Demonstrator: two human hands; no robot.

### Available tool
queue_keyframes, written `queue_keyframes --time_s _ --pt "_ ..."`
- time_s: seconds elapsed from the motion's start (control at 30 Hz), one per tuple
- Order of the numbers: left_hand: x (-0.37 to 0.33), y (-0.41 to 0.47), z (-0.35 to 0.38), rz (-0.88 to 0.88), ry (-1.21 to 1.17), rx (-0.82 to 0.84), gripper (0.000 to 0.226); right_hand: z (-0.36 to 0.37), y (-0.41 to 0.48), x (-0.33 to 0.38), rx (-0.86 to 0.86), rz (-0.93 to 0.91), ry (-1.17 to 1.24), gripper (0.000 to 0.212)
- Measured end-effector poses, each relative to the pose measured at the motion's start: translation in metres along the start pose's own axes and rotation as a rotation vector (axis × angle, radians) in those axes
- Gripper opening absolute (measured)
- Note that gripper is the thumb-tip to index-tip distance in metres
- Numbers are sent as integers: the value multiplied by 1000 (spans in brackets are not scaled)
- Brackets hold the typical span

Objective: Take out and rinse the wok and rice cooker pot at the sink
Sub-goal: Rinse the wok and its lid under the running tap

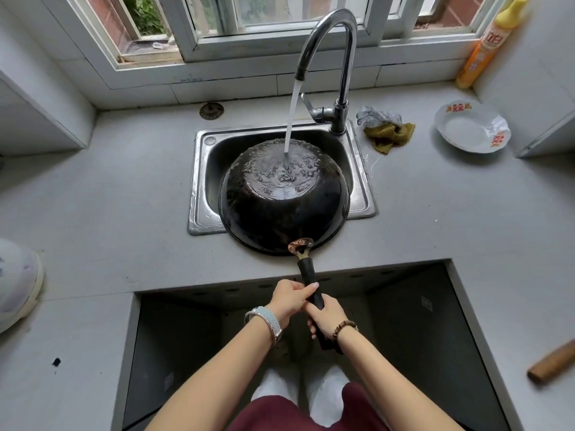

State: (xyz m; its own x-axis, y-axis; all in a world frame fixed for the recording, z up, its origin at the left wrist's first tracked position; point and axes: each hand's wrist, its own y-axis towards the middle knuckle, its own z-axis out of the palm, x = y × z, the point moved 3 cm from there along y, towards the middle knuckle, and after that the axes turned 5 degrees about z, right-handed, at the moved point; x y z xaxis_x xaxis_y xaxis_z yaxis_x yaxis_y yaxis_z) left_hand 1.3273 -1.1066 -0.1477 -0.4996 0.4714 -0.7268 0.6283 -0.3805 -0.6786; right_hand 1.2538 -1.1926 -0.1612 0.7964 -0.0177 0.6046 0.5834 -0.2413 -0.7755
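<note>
A black wok is held upside down over the steel sink, its rounded underside facing up. Water from the chrome faucet pours onto the wok's flat base and splashes there. The wok's dark handle points toward me past the counter's front edge. My left hand grips the handle nearer the pan, and my right hand grips it just behind. The rice cooker pot is not in sight.
A steel scourer and an olive cloth lie right of the faucet. A white plate and an orange bottle stand at the far right. A wooden rolling pin lies at the right edge. A drain strainer sits behind the sink.
</note>
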Motion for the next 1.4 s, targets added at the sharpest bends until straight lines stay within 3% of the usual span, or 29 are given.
queue_keyframes --time_s 0.63,0.9,1.2,1.4 --pt "-40 -22 -12 84 44 -4 42 -11 -33 46 20 57 1 22" --pt "-63 -36 -18 98 15 -2 34 -17 -47 68 37 94 -44 34" --pt "-78 -46 -20 146 -25 -1 32 -24 -65 85 33 92 8 22" --pt "-93 -51 -26 210 31 -56 43 -24 -77 107 78 122 126 21"
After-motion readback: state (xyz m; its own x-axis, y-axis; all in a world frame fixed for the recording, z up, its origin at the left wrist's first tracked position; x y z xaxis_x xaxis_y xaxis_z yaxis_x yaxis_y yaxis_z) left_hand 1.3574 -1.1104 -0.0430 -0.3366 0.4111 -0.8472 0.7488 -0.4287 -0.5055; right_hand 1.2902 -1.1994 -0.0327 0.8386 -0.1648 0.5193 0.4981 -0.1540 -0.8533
